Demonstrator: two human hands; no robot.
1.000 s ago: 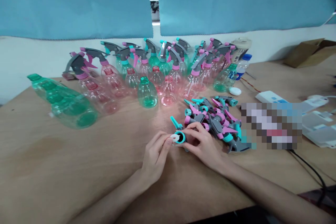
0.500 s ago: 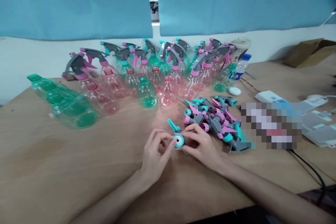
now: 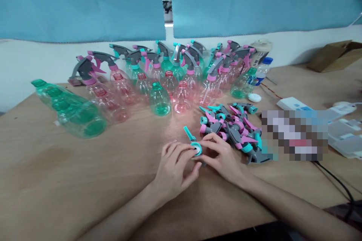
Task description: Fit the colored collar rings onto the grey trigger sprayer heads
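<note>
Both hands meet over one spray trigger head (image 3: 194, 143) with a teal collar and teal lever, low over the wooden table (image 3: 56, 173). My right hand (image 3: 222, 158) grips its body from the right. My left hand (image 3: 175, 167) has its fingertips pressed on the collar's opening, where a small white insert was seen. A pile of grey, pink and teal trigger heads (image 3: 234, 130) lies just right of my hands. Open pink and green bottles (image 3: 160, 99) stand behind.
Several capped spray bottles (image 3: 186, 64) stand in rows near the wall. Green bottles (image 3: 70, 109) lie stacked at the left. A white lid (image 3: 254, 97), a water bottle (image 3: 263, 69), white boxes (image 3: 342, 135), a cardboard box (image 3: 336, 54) and a black cable (image 3: 336, 182) sit at the right.
My left fingers brought a small white insert to the teal collar and now cover it with the fingertips. My right hand kept its hold on the trigger head.
</note>
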